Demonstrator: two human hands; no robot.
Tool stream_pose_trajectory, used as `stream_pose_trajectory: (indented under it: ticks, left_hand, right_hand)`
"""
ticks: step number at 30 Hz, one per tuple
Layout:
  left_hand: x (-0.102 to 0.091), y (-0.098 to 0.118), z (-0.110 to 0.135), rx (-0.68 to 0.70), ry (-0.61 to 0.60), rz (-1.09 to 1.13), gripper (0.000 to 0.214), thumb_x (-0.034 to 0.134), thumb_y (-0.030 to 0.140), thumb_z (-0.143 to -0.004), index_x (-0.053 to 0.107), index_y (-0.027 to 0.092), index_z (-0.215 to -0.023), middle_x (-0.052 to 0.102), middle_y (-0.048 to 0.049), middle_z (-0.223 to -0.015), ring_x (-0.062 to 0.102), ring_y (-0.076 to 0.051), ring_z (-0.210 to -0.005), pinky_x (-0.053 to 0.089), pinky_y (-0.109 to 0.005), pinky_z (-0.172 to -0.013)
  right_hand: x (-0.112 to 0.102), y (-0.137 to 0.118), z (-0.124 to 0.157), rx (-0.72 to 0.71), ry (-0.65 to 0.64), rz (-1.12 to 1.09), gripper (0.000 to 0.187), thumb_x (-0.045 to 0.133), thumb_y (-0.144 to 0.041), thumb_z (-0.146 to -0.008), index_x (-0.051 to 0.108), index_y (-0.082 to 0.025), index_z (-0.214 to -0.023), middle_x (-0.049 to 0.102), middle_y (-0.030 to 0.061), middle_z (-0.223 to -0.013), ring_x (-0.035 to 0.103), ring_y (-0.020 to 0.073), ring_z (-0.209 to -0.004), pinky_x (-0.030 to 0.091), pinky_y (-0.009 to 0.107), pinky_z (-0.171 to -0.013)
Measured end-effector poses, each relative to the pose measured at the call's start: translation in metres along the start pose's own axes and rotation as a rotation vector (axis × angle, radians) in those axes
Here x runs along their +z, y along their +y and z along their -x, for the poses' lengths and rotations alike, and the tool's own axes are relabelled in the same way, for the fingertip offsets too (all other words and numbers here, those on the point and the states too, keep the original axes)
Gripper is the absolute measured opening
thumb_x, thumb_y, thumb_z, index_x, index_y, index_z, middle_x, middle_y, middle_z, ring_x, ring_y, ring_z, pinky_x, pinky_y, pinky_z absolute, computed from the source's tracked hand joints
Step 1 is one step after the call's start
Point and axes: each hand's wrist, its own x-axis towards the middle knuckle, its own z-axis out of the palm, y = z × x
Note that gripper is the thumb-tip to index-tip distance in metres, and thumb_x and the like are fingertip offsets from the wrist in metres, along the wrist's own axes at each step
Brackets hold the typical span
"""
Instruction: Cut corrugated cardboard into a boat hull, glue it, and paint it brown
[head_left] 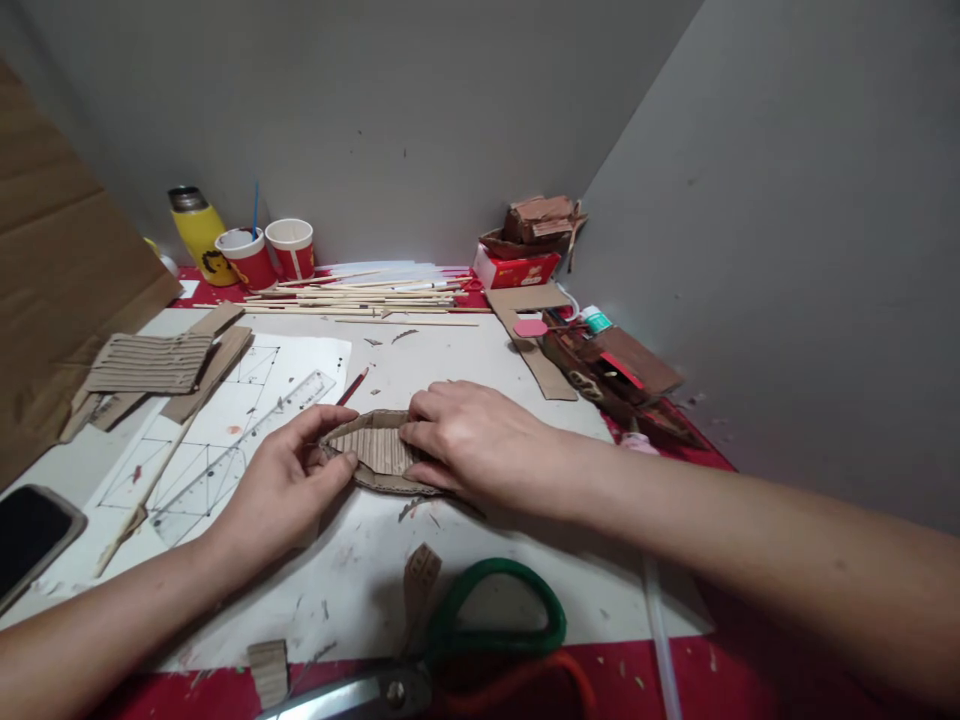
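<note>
A small boat-shaped cardboard piece (375, 447) with raised side walls and a ribbed, corrugated floor sits in front of me over the white board. Its pointed left end is pinched between the thumb and fingers of my left hand (289, 465). My right hand (472, 435) is at the other end, its fingers reaching inside over the floor and its thumb by the near wall. That right end is mostly hidden under my hand. A dark red pencil (353, 386) lies just behind my left fingers.
Green-handled scissors (498, 640) lie at the near edge. A clear ruler (244, 455) rests on drawn paper at left, beside a phone (37, 540). Wooden sticks (360, 297), paper cups (291, 248) and a yellow bottle (198, 235) are behind. A brown model (600, 370) stands right.
</note>
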Motion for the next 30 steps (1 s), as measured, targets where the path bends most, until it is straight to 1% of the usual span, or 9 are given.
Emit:
stream_pose_trajectory:
  ticks: [2,5,9,12,14,17,19,25,30]
  left_hand:
    - [-0.001,0.000,0.001,-0.030,-0.004,0.010,0.040,0.066,0.028,-0.079,0.061,0.015,-0.117,0.063,-0.0003,-0.079,0.051,-0.013,-0.065,0.043,-0.025,-0.061]
    - [-0.003,0.000,0.003,-0.091,-0.027,0.040,0.049,0.067,0.032,-0.080,0.058,0.014,-0.125,0.062,0.0015,-0.070,0.053,-0.014,-0.064,0.044,-0.024,-0.060]
    - [-0.004,0.000,0.005,-0.123,-0.063,0.076,0.055,0.069,0.035,-0.081,0.057,0.013,-0.129,0.067,0.0005,-0.070,0.058,-0.014,-0.066,0.046,-0.024,-0.061]
    - [-0.003,0.001,0.005,-0.141,-0.061,0.086,0.058,0.070,0.036,-0.080,0.056,0.014,-0.131,0.071,-0.0016,-0.076,0.061,-0.015,-0.069,0.048,-0.024,-0.062]
    - [-0.002,0.002,0.005,-0.141,-0.055,0.083,0.058,0.071,0.037,-0.079,0.057,0.013,-0.130,0.073,-0.0033,-0.079,0.062,-0.016,-0.072,0.049,-0.024,-0.063]
    - [-0.003,0.002,0.004,-0.121,-0.038,0.072,0.057,0.073,0.037,-0.077,0.059,0.012,-0.127,0.074,-0.0049,-0.083,0.062,-0.017,-0.075,0.051,-0.025,-0.066]
    - [-0.003,0.002,0.003,-0.119,-0.034,0.082,0.056,0.073,0.037,-0.077,0.060,0.012,-0.126,0.074,-0.0049,-0.083,0.062,-0.017,-0.074,0.051,-0.024,-0.066]
    - [-0.002,0.002,0.002,-0.133,-0.039,0.129,0.052,0.075,0.034,-0.074,0.064,0.011,-0.119,0.074,-0.0051,-0.078,0.065,-0.018,-0.075,0.052,-0.025,-0.069]
    - [-0.001,0.003,-0.002,-0.101,-0.016,0.060,0.046,0.074,0.037,-0.076,0.067,0.014,-0.115,0.074,-0.0056,-0.081,0.063,-0.017,-0.066,0.049,-0.026,-0.061]
  right_hand:
    - [-0.001,-0.005,-0.003,0.056,-0.070,0.005,0.025,0.060,-0.033,-0.092,0.073,-0.012,-0.096,0.067,0.0122,-0.089,0.062,0.0244,-0.078,0.040,0.034,-0.065]
    - [-0.002,-0.007,-0.008,0.061,-0.116,0.001,0.023,0.056,-0.028,-0.094,0.073,-0.012,-0.095,0.068,0.0114,-0.088,0.063,0.0226,-0.073,0.037,0.032,-0.059]
    - [-0.003,-0.003,-0.013,0.044,-0.135,-0.039,0.020,0.058,-0.026,-0.091,0.074,-0.013,-0.090,0.070,0.0109,-0.089,0.065,0.0223,-0.075,0.037,0.031,-0.061]
    - [-0.002,0.000,-0.012,0.014,-0.115,-0.086,0.019,0.060,-0.026,-0.090,0.074,-0.014,-0.094,0.070,0.0102,-0.089,0.065,0.0215,-0.076,0.038,0.030,-0.063]
    - [-0.002,0.001,-0.011,-0.010,-0.089,-0.109,0.020,0.060,-0.026,-0.091,0.073,-0.016,-0.103,0.070,0.0098,-0.090,0.065,0.0213,-0.077,0.038,0.029,-0.063]
    - [-0.001,0.002,-0.009,-0.022,-0.053,-0.120,0.031,0.058,-0.026,-0.092,0.066,-0.019,-0.122,0.069,0.0098,-0.092,0.064,0.0214,-0.077,0.037,0.029,-0.063]
    - [-0.001,0.002,-0.009,-0.017,-0.054,-0.124,0.036,0.057,-0.028,-0.093,0.063,-0.020,-0.127,0.069,0.0099,-0.092,0.064,0.0213,-0.077,0.037,0.029,-0.063]
    - [-0.004,0.000,-0.014,-0.063,-0.056,-0.091,0.031,0.053,-0.029,-0.095,0.067,-0.027,-0.123,0.067,0.0073,-0.084,0.060,0.0195,-0.070,0.030,0.029,-0.057]
    - [-0.005,-0.004,-0.011,-0.061,-0.049,-0.060,0.029,0.049,-0.029,-0.098,0.066,-0.028,-0.121,0.065,0.0074,-0.084,0.059,0.0191,-0.069,0.026,0.029,-0.054]
